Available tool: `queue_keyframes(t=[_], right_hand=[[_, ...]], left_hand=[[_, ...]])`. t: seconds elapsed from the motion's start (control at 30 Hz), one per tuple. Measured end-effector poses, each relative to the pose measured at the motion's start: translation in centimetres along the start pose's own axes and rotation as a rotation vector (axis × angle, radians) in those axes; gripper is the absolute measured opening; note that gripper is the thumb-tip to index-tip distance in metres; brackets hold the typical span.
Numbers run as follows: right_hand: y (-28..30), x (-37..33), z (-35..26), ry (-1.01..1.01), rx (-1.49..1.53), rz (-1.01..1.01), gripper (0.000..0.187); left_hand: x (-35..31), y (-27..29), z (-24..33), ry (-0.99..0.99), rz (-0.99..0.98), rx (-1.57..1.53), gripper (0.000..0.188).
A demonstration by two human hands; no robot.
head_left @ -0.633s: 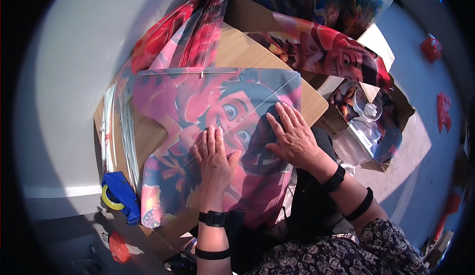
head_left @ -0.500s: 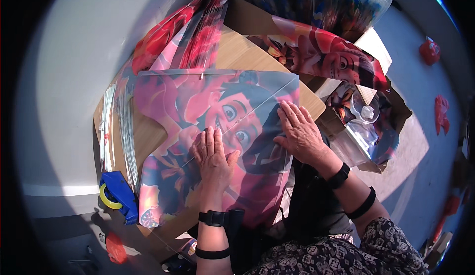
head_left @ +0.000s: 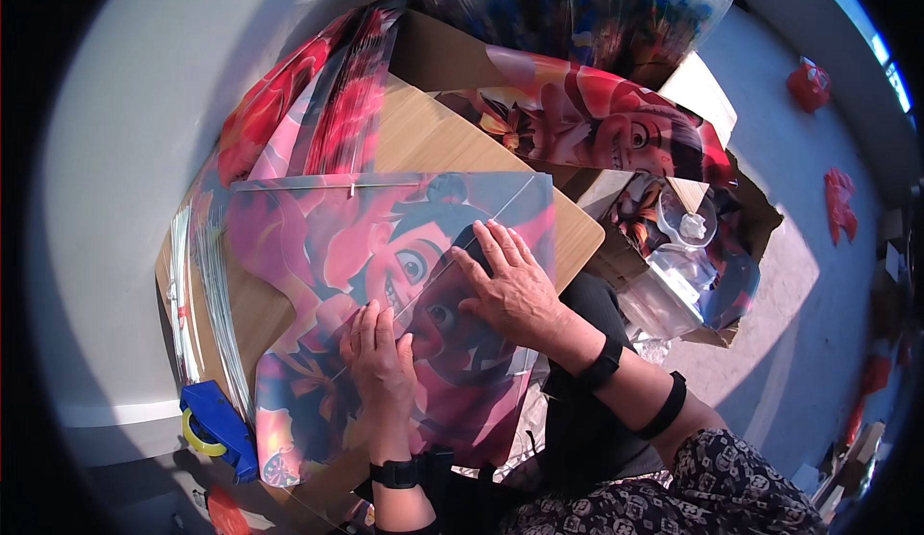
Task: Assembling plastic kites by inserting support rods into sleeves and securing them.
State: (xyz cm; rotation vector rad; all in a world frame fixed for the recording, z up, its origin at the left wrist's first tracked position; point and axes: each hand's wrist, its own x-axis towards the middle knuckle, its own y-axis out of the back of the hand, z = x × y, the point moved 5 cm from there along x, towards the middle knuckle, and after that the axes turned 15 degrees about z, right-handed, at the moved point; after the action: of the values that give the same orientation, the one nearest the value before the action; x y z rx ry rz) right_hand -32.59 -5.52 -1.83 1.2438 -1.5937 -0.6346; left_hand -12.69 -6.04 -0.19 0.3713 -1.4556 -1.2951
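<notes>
A large printed kite sheet (head_left: 332,246) with a cartoon face lies on the wooden table (head_left: 443,136), its near part reaching over the front edge. A thin rod (head_left: 500,200) runs diagonally across it, and another rod (head_left: 395,180) lies along its far edge. My left hand (head_left: 385,367) rests on the sheet over the diagonal rod, fingers stretched out and close together. Farther right, my right hand (head_left: 512,290) lies flat on the sheet, its fingers extended beside the rod. Neither hand grips anything.
At the left edge are white rod bundles (head_left: 223,314) and a blue tape dispenser (head_left: 221,424). More printed sheets (head_left: 342,102) are stacked at the far left. On the right stands a cardboard box (head_left: 760,232) holding clear plastic containers (head_left: 664,294). Clear plastic bags (head_left: 587,11) stand behind.
My right hand has slid left across the sheet, closer to the left hand. The left hand stays near the diagonal rod. The whole view has shifted slightly.
</notes>
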Motion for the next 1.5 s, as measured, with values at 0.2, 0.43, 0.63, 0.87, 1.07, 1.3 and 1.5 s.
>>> queue_keyframes(t=[0.2,0.43,0.63,0.87,1.07,1.3,1.5], right_hand=[[0.5,-0.2,0.3,0.019,0.024,0.043,0.067],[0.8,-0.9,0.3,-0.001,0.024,0.068,0.061],[1.0,-1.2,0.5,-0.018,0.037,0.073,0.06],[1.0,-1.0,0.6,-0.028,0.029,0.079,0.059],[0.9,-1.1,0.8,-0.04,0.033,0.097,0.059],[1.2,-1.0,0.8,-0.035,0.033,0.103,0.059],[0.9,-0.9,1.0,-0.015,-0.007,0.108,0.059]], left_hand=[[0.8,-0.3,-0.2,0.071,0.035,-0.045,0.023],[1.0,-0.6,0.2,0.068,0.034,-0.02,0.018],[1.1,-0.5,0.3,0.058,0.029,-0.034,0.019],[1.5,-0.4,0.7,0.051,0.017,0.001,0.019],[1.6,-0.6,0.8,0.06,0.009,0.012,0.021],[1.8,-0.5,1.0,0.029,0.027,0.003,0.021],[1.5,-1.2,0.3,0.068,-0.021,0.022,0.024]])
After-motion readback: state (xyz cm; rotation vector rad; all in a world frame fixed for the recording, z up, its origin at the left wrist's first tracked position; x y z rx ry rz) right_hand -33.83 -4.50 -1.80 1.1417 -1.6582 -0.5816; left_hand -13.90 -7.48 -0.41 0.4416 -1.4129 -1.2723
